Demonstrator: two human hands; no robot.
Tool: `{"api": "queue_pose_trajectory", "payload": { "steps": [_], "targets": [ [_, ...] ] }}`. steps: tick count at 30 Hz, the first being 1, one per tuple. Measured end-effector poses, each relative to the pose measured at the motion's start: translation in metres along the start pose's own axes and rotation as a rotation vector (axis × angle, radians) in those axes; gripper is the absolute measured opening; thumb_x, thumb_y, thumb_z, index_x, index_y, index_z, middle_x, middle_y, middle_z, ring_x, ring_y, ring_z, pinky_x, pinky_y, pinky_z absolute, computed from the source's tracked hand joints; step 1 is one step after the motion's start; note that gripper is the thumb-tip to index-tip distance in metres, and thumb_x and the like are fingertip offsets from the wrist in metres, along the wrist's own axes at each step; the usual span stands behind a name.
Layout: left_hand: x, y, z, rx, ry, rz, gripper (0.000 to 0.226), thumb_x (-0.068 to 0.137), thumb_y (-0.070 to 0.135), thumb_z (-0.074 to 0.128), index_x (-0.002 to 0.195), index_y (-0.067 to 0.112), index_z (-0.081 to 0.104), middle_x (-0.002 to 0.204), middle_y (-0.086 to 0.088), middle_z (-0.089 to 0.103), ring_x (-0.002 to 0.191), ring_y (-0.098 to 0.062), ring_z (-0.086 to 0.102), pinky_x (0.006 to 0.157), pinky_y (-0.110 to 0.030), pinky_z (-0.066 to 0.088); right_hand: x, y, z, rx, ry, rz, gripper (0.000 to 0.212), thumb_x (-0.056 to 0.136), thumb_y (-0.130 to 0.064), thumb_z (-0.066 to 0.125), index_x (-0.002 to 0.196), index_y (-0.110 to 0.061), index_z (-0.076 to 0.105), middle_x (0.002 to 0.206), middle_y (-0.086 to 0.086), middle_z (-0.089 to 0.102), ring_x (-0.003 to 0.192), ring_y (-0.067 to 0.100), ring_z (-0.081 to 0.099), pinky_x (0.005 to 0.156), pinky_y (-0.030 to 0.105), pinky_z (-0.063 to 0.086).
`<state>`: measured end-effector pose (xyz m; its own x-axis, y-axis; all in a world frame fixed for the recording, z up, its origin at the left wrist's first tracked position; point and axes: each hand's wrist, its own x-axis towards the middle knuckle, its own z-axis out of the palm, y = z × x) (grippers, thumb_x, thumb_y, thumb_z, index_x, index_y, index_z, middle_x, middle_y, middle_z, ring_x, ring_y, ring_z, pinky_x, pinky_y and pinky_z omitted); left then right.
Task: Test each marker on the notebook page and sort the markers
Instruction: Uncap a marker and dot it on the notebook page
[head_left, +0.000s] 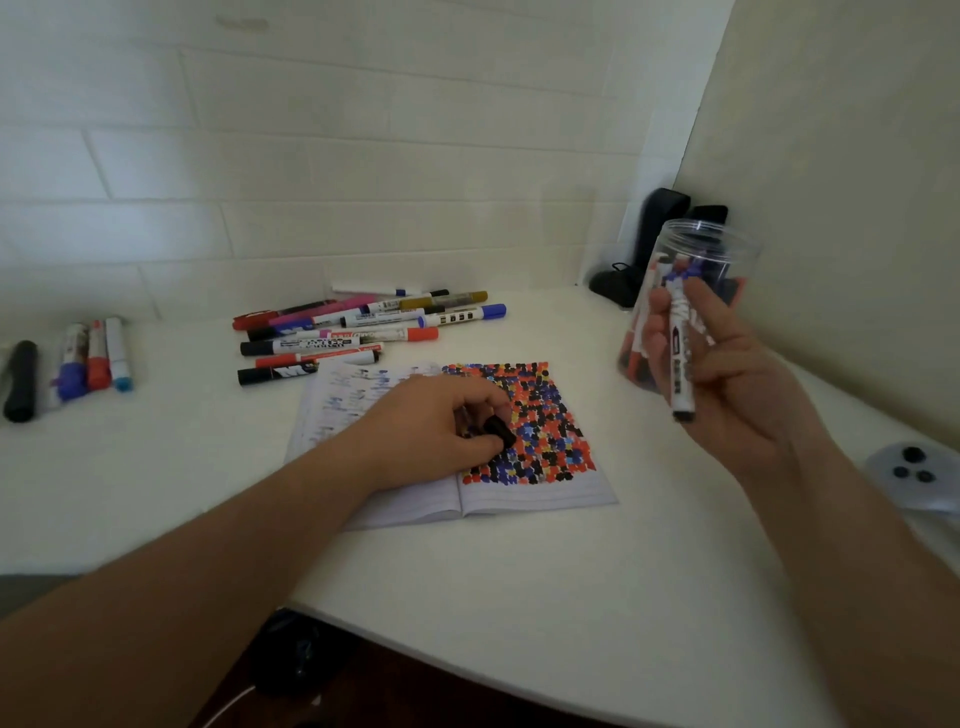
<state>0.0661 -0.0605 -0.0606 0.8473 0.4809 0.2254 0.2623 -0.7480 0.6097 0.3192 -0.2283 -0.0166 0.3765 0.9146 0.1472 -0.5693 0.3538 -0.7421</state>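
An open notebook (524, 493) lies on the white table, its right page covered in red, blue and black marker dabs. My left hand (431, 431) rests on the notebook and pinches a black marker cap (500, 431). My right hand (727, 374) is raised to the right of the page and holds a white marker (680, 348) upright, its dark tip pointing down. Just behind that hand stands a clear plastic jar (701, 249) with several markers inside.
A pile of several markers (363, 327) lies beyond the notebook. A smaller group of markers (93, 358) and a thick black one (21, 379) lie at the far left. A dark object (660, 218) stands in the corner. A white controller (919, 478) sits at the right edge.
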Motion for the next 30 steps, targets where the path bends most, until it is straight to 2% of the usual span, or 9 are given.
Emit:
{"api": "queue_pose_trajectory", "payload": {
  "steps": [3, 6, 9, 11, 14, 19, 22, 25, 30],
  "targets": [
    [0.000, -0.001, 0.000, 0.008, -0.002, 0.004, 0.023, 0.087, 0.035, 0.077, 0.105, 0.045, 0.068, 0.095, 0.019, 0.069, 0.086, 0.002, 0.063, 0.079, -0.024, 0.055, 0.004, 0.009, 0.000, 0.077, -0.015, 0.036, 0.076, 0.091, -0.010, 0.078, 0.157, -0.015, 0.040, 0.136, 0.005, 0.062, 0.116, 0.015, 0.063, 0.085, 0.018, 0.057],
    [0.001, -0.001, 0.000, 0.009, 0.002, 0.014, 0.023, 0.086, 0.033, 0.078, 0.105, 0.044, 0.068, 0.094, 0.019, 0.069, 0.085, 0.002, 0.063, 0.079, -0.024, 0.054, 0.000, 0.022, 0.003, -0.059, 0.030, -0.028, 0.077, 0.073, -0.026, 0.093, 0.139, -0.010, 0.058, 0.133, 0.015, 0.067, 0.114, 0.023, 0.068, 0.087, 0.024, 0.058],
    [0.001, -0.002, 0.001, 0.009, 0.001, 0.016, 0.023, 0.086, 0.033, 0.078, 0.104, 0.044, 0.069, 0.094, 0.019, 0.070, 0.085, 0.001, 0.063, 0.078, -0.024, 0.055, -0.008, 0.030, 0.018, -0.263, 0.066, 0.046, 0.042, 0.091, -0.045, 0.069, 0.115, -0.011, 0.067, 0.102, 0.015, 0.075, 0.087, 0.023, 0.072, 0.070, 0.028, 0.060],
    [0.002, -0.002, 0.002, 0.022, -0.003, 0.022, 0.022, 0.086, 0.034, 0.078, 0.104, 0.044, 0.069, 0.093, 0.019, 0.069, 0.084, 0.003, 0.063, 0.076, -0.022, 0.052, -0.011, 0.032, 0.025, -0.452, 0.078, 0.113, 0.028, 0.101, -0.036, 0.056, 0.095, -0.011, 0.068, 0.069, 0.010, 0.063, 0.060, 0.022, 0.057, 0.050, 0.028, 0.045],
    [0.002, -0.004, 0.002, 0.020, 0.000, 0.026, 0.023, 0.086, 0.035, 0.078, 0.105, 0.043, 0.069, 0.094, 0.020, 0.069, 0.085, 0.004, 0.062, 0.077, -0.021, 0.052, -0.008, 0.033, 0.031, -0.776, 0.032, 0.216, 0.022, 0.099, -0.023, 0.049, 0.086, -0.012, 0.063, 0.059, 0.010, 0.047, 0.051, 0.020, 0.038, 0.051, 0.032, 0.017],
    [0.003, -0.003, 0.001, 0.025, -0.006, 0.026, 0.022, 0.086, 0.036, 0.079, 0.104, 0.043, 0.068, 0.094, 0.020, 0.070, 0.086, 0.003, 0.063, 0.080, -0.025, 0.055, -0.012, 0.033, 0.033, -0.990, -0.056, 0.285, 0.015, 0.097, -0.010, 0.066, 0.083, -0.008, 0.064, 0.069, 0.012, 0.059, 0.056, 0.018, 0.048, 0.048, 0.025, 0.031],
    [0.002, -0.003, 0.001, 0.025, -0.004, 0.027, 0.022, 0.086, 0.036, 0.079, 0.104, 0.043, 0.068, 0.094, 0.021, 0.070, 0.085, 0.004, 0.063, 0.079, -0.023, 0.054, -0.016, 0.042, 0.021, -1.037, 0.018, 0.159, 0.022, 0.090, 0.000, 0.069, 0.075, -0.013, 0.060, 0.064, 0.014, 0.053, 0.055, 0.023, 0.042, 0.048, 0.028, 0.031],
    [0.002, -0.003, 0.003, 0.013, 0.007, 0.022, 0.022, 0.085, 0.035, 0.080, 0.103, 0.043, 0.069, 0.093, 0.021, 0.069, 0.084, 0.004, 0.063, 0.073, -0.014, 0.048, -0.018, 0.048, 0.014, -1.063, 0.076, 0.097, 0.031, 0.087, -0.004, 0.073, 0.067, -0.016, 0.053, 0.058, 0.012, 0.052, 0.053, 0.023, 0.041, 0.047, 0.027, 0.033],
    [0.001, 0.000, 0.001, -0.016, 0.000, 0.014, 0.020, 0.085, 0.035, 0.080, 0.099, 0.045, 0.069, 0.093, 0.019, 0.070, 0.082, 0.002, 0.064, 0.071, -0.012, 0.048, -0.022, 0.056, 0.012, -1.176, 0.197, -0.011, 0.026, 0.082, -0.001, 0.070, 0.065, -0.006, 0.050, 0.054, 0.010, 0.054, 0.051, 0.020, 0.048, 0.050, 0.029, 0.038]
  ]
}}
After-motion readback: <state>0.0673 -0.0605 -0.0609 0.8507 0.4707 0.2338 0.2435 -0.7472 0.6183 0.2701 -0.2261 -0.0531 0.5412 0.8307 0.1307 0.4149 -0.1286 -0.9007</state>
